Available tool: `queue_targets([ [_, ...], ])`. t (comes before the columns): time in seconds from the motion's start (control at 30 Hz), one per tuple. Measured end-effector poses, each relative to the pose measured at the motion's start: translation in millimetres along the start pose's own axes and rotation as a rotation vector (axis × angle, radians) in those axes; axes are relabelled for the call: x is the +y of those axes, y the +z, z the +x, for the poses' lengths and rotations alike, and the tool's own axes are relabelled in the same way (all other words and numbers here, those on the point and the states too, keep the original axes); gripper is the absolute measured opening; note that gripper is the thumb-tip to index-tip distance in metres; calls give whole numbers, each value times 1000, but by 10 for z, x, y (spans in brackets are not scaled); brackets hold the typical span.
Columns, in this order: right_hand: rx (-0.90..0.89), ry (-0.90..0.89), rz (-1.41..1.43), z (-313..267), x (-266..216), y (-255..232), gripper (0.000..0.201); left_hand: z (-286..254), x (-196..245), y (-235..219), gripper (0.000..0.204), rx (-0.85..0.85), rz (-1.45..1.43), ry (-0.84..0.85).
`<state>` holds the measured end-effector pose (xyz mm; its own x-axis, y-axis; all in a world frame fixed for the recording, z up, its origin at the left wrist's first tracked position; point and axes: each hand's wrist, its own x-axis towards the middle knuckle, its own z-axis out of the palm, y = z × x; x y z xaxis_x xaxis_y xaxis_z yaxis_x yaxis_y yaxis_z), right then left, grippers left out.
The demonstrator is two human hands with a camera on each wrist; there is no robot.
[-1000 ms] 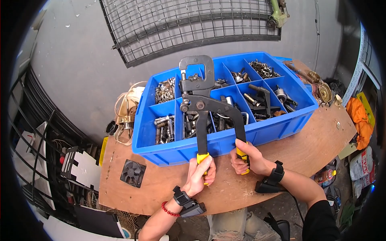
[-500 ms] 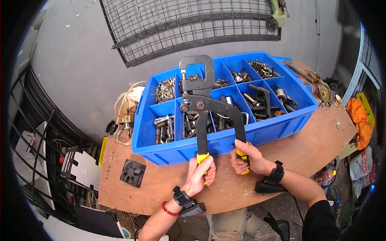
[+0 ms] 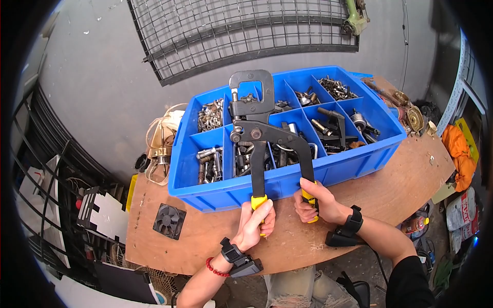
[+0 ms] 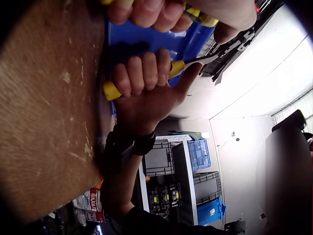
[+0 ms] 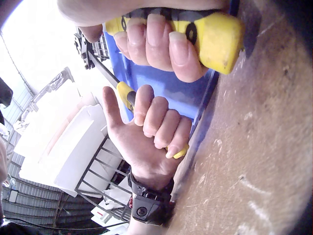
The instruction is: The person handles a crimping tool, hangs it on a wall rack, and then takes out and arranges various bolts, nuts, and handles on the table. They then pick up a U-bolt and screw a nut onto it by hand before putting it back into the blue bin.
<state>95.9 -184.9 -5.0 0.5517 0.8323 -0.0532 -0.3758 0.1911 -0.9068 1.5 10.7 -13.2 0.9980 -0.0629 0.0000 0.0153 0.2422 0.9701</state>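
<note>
Gripping its yellow handles (image 3: 259, 201), the left hand (image 3: 253, 224) and right hand (image 3: 328, 203) hold a black tool (image 3: 264, 132) pointing forward towards a blue bin (image 3: 231, 188), its head (image 3: 267, 97) beyond both hands, in line with the left.

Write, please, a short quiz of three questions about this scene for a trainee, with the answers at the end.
1. On which wrist is the red bead bracelet?
A) left
B) right
C) both

2. True or false: the square black fan lies on the wooden table, outside the blue bin.

3. Complete: the left hand and right hand hold the big black tool by its handles, whose ends are black and ____.

Key: 1 A; 2 true; 3 yellow.
</note>
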Motion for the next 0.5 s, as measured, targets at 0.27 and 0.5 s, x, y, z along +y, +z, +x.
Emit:
queue_targets([
  [0.27,-3,1,-2,-1,-1,-1,65,0,-7,-10,54,-9,6,3],
  [0.5,3,6,-1,2,3,-4,65,2,-16,-19,52,-8,7,-1],
])
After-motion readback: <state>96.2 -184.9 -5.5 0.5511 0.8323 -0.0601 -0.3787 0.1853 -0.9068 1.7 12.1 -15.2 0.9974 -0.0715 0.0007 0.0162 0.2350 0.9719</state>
